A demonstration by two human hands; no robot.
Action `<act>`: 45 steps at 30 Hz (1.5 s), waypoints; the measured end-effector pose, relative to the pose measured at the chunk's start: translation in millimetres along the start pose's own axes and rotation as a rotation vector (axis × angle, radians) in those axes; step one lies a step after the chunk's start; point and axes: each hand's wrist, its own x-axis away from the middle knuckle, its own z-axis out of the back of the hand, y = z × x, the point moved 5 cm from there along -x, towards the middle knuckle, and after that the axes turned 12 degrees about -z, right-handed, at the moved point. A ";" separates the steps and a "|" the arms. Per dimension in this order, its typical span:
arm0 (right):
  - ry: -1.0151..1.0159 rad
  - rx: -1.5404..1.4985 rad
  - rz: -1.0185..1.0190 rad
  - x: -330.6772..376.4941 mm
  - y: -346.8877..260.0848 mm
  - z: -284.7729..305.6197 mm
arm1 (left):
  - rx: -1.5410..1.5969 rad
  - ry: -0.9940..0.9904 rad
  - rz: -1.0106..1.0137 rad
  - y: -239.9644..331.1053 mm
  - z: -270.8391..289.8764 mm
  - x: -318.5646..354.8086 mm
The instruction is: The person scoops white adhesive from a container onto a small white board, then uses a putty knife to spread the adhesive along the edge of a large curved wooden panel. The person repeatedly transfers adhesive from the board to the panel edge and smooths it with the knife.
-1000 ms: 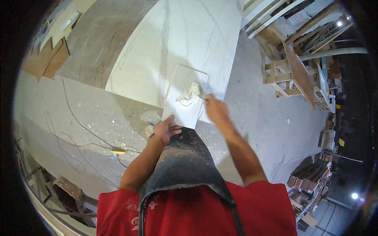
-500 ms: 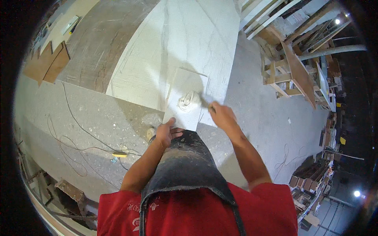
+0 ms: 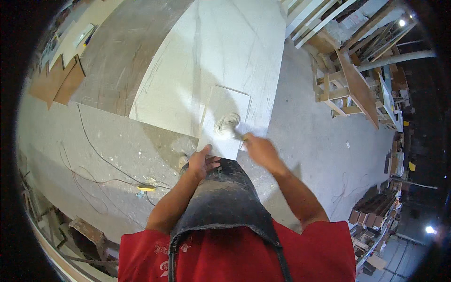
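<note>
A small white board (image 3: 223,149) lies over the near edge of a large white sheet (image 3: 235,56). My left hand (image 3: 203,162) holds the board's near left corner, thumb on top and fingers below the edge. On the board sits a swirled mound of white paste (image 3: 227,123). My right hand (image 3: 260,150) is closed round the handle of what looks like a putty knife (image 3: 239,137); motion blurs it, and its tip is in the paste at the mound's right side.
A brown-grey panel (image 3: 120,61) adjoins the large sheet on the left, with brown board pieces (image 3: 58,84) beyond. Thin cables (image 3: 94,145) and a yellow object (image 3: 146,188) lie on the floor at left. Wooden frames (image 3: 347,84) stand at right.
My right hand has shifted slightly left and toward me with the putty knife, and the paste mound's shape has altered. The left hand keeps its hold on the board.
</note>
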 end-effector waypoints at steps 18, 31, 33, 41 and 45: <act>-0.016 -0.017 -0.091 -15.1 15.5 23.1 | -0.014 -0.030 0.005 8.0 -8.4 8.2; 0.131 0.084 -0.106 4.7 -40.2 -14.2 | -0.050 -0.052 -0.002 12.4 -11.9 15.1; 0.038 -0.026 -0.079 6.6 -9.5 -0.7 | -0.051 -0.049 0.030 11.7 -6.0 9.4; -0.010 -0.018 -0.087 5.7 -25.8 -10.3 | -0.083 -0.032 0.027 15.8 -8.6 14.1; 0.136 -0.194 -0.311 -26.8 22.6 -3.4 | -0.055 -0.028 0.039 5.1 -7.9 12.1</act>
